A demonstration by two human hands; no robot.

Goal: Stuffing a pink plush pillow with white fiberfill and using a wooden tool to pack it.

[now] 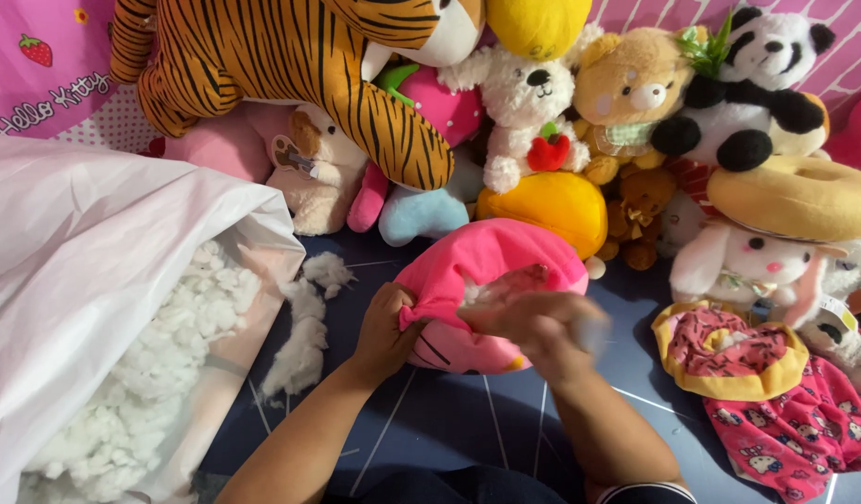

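A pink plush toy lies on the dark blue floor mat in the middle. My left hand grips the pink fabric at the edge of its opening. My right hand, blurred, is at the opening with a small tuft of white stuffing by its fingers. A big white plastic bag full of white stuffing lies open at the left, and loose clumps of stuffing spill beside my left hand.
A pile of plush toys lines the back: a tiger, a white bear, a tan bear, a panda, a yellow doughnut cushion. A pink doughnut plush and pink printed cloth lie at the right.
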